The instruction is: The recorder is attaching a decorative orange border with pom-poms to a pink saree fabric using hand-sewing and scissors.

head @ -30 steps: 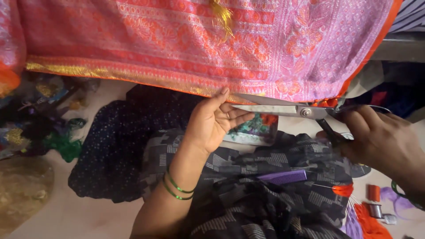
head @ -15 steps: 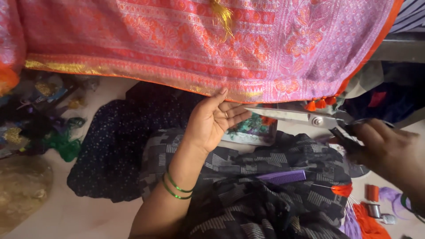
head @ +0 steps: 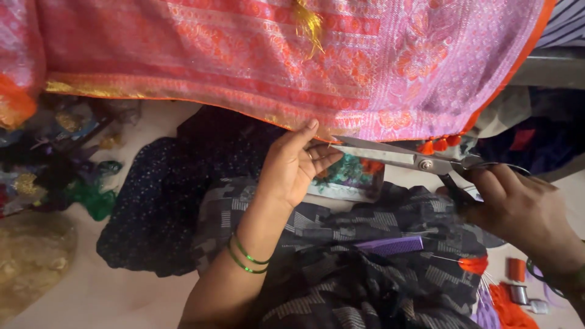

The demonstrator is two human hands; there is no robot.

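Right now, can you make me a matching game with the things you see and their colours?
Things:
1. scissors
2. comb
3. bangles
4. cloth that the left hand pinches

Colours:
a. green
b. pink and orange
c. silver blades
d. purple

The right hand holds the scissors.

Pairs: 1-c, 2-d, 3-a, 4-b

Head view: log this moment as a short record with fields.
left hand: pinches the lower edge of the pink cloth
right hand: holds the scissors, blades along that edge
wrist: green bangles on the left arm
lap: purple comb on dark patterned cloth
floor: thread spools at lower right
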